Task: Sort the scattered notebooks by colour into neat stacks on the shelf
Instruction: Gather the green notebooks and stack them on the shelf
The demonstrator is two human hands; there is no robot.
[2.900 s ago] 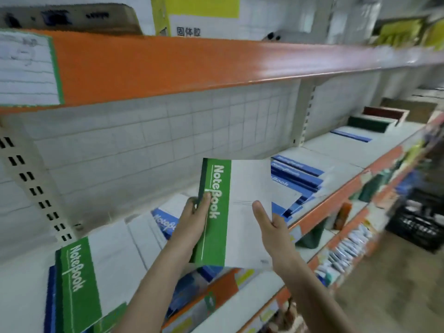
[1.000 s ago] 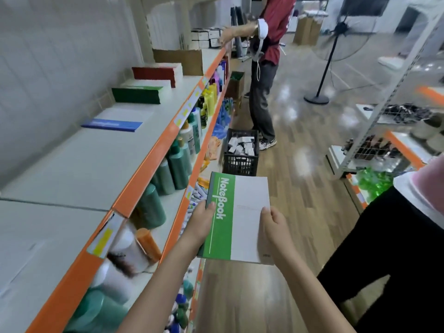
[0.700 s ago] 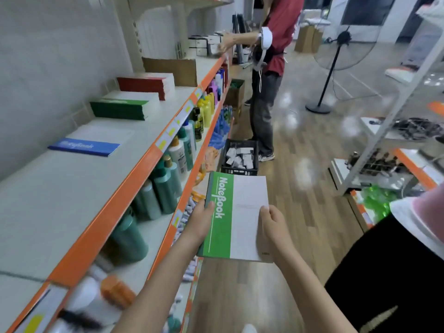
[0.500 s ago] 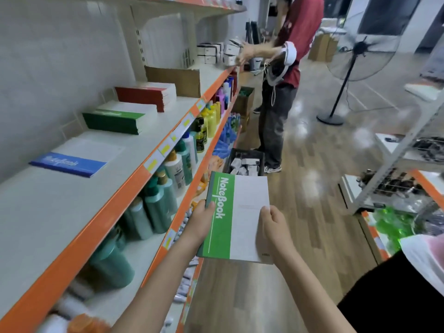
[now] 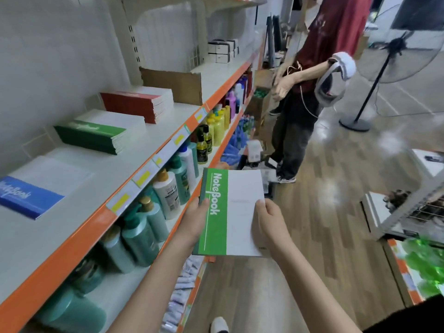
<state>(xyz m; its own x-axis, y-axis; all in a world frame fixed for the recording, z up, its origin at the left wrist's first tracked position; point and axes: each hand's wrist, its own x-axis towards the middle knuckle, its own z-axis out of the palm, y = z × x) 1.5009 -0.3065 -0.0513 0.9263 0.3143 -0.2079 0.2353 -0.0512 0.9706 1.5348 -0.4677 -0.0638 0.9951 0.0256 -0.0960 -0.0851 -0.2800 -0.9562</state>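
Over the aisle, beside the shelf: a green notebook point(image 5: 231, 212) is held flat in both hands, apart from the shelf.
Left hand: the left hand point(image 5: 195, 221) is curled round the notebook's green spine edge, thumb on the cover.
Right hand: the right hand point(image 5: 270, 221) is closed on the white right edge, thumb on top.
Shelf: on the orange-edged shelf point(image 5: 79, 239) a green stack point(image 5: 101, 131) is seen lying between a red stack point(image 5: 139, 102) farther along and a single blue notebook point(image 5: 36, 188) nearer the camera, each well apart.
Below: bottles point(image 5: 168, 191) are ranged on the lower shelf.
Behind: a cardboard piece point(image 5: 173, 85) is propped past the red stack.
Aisle: a person in a red shirt point(image 5: 319, 56) is seen standing near a floor fan point(image 5: 394, 56).
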